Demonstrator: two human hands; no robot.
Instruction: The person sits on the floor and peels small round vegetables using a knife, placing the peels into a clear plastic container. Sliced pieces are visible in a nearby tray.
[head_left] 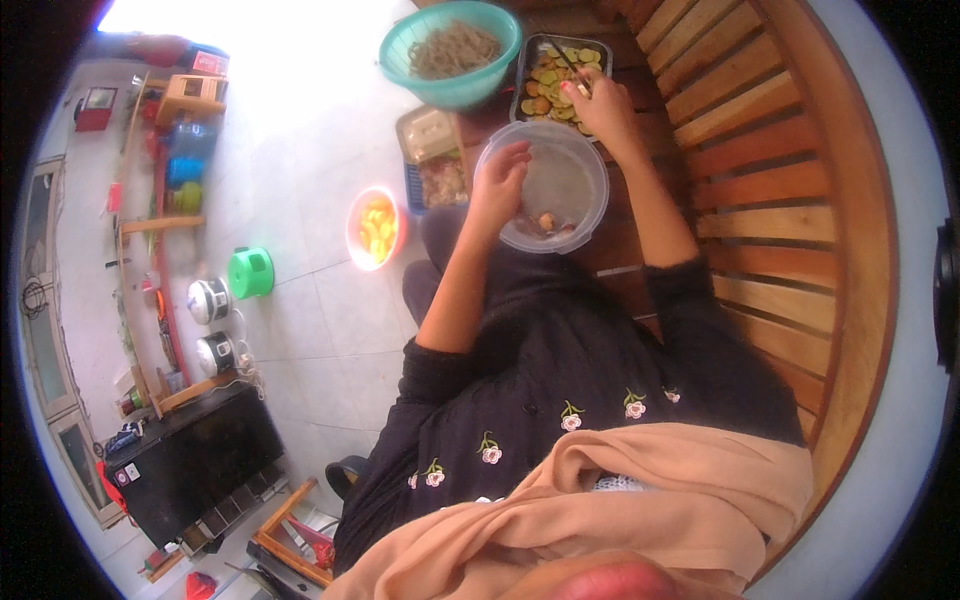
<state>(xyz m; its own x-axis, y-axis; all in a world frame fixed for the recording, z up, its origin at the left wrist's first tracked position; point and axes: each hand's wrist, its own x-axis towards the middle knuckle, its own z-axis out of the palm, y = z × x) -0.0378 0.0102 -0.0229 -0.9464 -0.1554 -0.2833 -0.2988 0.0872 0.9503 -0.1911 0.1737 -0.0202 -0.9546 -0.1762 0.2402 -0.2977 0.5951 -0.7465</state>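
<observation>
My right hand (603, 108) reaches over a metal tray (519, 97) of yellow-green slices (549, 77). Its fingers are closed on a dark, thin utensil (562, 56) that slants across the slices; its exact kind is unclear. Nearer to me, a clear plastic tub (597, 205) sits by my knees, with a few small brownish pieces (547, 221) at its near side. My left hand (497, 188) curls over the tub's left rim, fingers bent inward and touching it. Parts of the slices are hidden under my right hand.
Left of the tray stands a teal colander (400, 80) of greyish noodle-like strands. A lidded box (425, 130) and a bright tub of orange pieces (377, 230) are lower left. The slatted wooden bench back (765, 165) rises at right. A green pot (250, 272) stands farther left.
</observation>
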